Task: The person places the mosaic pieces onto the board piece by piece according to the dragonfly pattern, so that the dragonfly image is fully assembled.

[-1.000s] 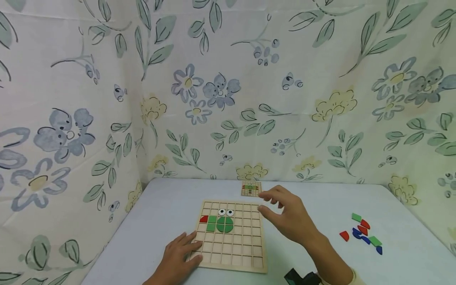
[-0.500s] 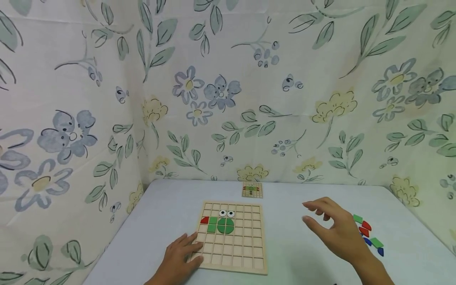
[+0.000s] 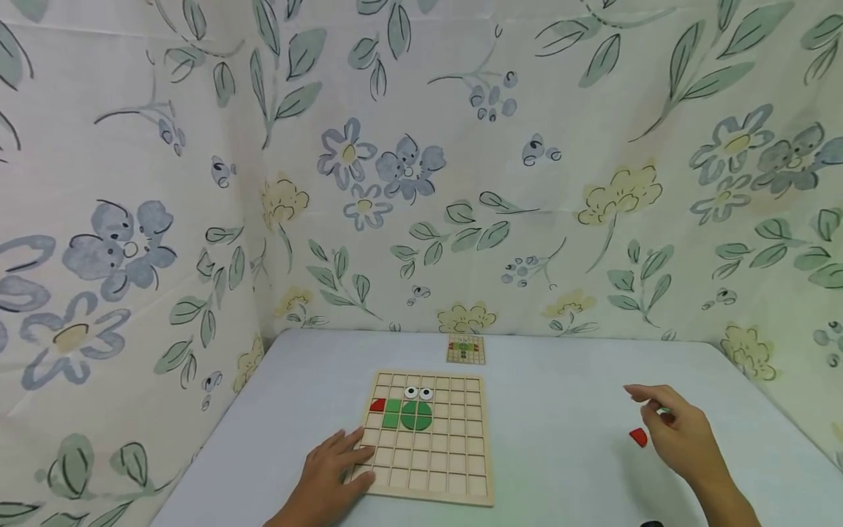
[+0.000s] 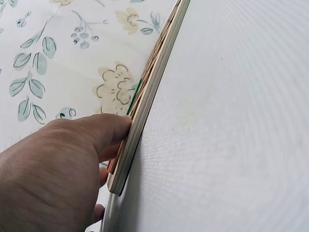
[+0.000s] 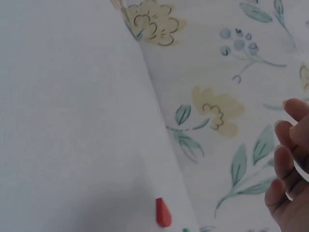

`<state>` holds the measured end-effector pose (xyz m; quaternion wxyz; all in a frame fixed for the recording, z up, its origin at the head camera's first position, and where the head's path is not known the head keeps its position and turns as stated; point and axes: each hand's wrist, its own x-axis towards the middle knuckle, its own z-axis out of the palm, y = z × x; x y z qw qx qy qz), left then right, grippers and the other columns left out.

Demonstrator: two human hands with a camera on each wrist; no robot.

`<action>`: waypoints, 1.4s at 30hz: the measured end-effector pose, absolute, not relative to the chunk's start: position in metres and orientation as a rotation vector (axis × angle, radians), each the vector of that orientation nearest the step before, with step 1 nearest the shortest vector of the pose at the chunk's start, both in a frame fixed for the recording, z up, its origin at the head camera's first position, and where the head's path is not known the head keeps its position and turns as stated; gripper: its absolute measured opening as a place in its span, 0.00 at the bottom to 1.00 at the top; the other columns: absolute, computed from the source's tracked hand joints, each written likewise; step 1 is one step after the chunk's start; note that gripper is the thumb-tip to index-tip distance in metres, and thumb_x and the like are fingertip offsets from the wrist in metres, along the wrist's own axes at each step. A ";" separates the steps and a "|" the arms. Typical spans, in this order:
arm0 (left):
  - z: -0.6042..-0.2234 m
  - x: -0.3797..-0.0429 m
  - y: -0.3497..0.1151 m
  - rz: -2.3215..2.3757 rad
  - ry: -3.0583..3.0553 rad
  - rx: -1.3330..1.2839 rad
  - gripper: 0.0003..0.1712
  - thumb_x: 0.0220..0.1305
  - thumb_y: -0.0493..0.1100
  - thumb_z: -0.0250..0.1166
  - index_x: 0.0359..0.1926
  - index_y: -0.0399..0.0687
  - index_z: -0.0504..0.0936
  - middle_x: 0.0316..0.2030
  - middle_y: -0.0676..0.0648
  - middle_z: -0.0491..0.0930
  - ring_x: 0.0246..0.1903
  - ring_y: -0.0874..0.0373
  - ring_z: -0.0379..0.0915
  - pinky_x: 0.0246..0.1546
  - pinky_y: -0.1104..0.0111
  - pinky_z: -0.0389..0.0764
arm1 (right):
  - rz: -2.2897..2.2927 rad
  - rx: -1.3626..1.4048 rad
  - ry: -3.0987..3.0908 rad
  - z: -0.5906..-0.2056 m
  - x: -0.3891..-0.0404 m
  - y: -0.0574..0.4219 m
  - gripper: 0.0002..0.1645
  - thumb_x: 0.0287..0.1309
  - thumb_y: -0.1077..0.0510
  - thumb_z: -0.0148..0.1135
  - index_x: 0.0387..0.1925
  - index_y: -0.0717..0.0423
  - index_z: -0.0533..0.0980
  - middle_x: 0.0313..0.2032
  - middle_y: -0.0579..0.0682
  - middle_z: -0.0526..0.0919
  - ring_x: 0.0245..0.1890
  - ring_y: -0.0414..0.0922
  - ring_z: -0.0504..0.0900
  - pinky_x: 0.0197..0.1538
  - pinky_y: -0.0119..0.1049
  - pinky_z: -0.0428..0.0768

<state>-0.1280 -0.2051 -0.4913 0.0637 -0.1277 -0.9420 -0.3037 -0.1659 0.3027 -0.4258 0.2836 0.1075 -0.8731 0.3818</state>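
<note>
Apparently half-done: your board (image 3: 458,462) is part-filled, a red piece (image 3: 638,438) lies outside; left hand (image 3: 329,472) spread, right hand (image 3: 681,433) loosely bent.

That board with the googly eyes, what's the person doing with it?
A person's left hand rests on the left edge of the wooden grid board. Two eye pieces, green squares, a green circle and a red piece sit in its boxes, and many boxes are bare. The right hand hangs over the white table, close to a loose red piece; I can't see any piece in that hand. Farther back is a small board with a green and red pattern.
</note>
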 end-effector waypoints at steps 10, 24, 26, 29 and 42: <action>-0.490 -0.128 -0.204 -0.917 -2.859 -0.391 0.25 0.60 0.60 0.66 0.52 0.53 0.84 0.64 0.45 0.70 0.64 0.35 0.57 0.56 0.33 0.53 | 0.890 0.054 -2.528 -0.464 -0.175 0.324 0.20 0.56 0.74 0.49 0.44 0.59 0.82 0.40 0.57 0.83 0.34 0.38 0.74 0.26 0.29 0.71; -0.489 -0.127 -0.204 -0.888 -2.825 -0.396 0.25 0.59 0.60 0.66 0.53 0.52 0.84 0.63 0.46 0.71 0.64 0.36 0.58 0.55 0.33 0.54 | 0.715 0.121 -2.849 -0.481 -0.185 0.332 0.19 0.48 0.75 0.59 0.44 0.64 0.82 0.41 0.62 0.79 0.39 0.60 0.77 0.39 0.56 0.77; -0.489 -0.126 -0.204 -0.892 -2.825 -0.388 0.25 0.59 0.60 0.66 0.53 0.52 0.84 0.63 0.46 0.71 0.64 0.37 0.58 0.56 0.33 0.54 | 0.704 0.093 -2.864 -0.481 -0.184 0.331 0.18 0.49 0.73 0.63 0.45 0.64 0.81 0.38 0.60 0.78 0.36 0.56 0.76 0.36 0.53 0.77; -0.488 -0.126 -0.203 -0.902 -2.823 -0.379 0.25 0.59 0.59 0.66 0.52 0.51 0.84 0.63 0.46 0.71 0.64 0.36 0.58 0.56 0.33 0.54 | 0.691 0.044 -2.895 -0.481 -0.185 0.330 0.17 0.53 0.66 0.67 0.47 0.65 0.80 0.33 0.55 0.76 0.33 0.55 0.74 0.34 0.50 0.76; -0.490 -0.128 -0.204 -0.891 -2.837 -0.379 0.26 0.59 0.60 0.66 0.53 0.52 0.84 0.63 0.46 0.71 0.64 0.37 0.58 0.56 0.33 0.54 | 0.779 -0.058 -2.925 -0.477 -0.180 0.325 0.19 0.60 0.70 0.47 0.51 0.66 0.76 0.17 0.47 0.67 0.18 0.45 0.64 0.21 0.35 0.66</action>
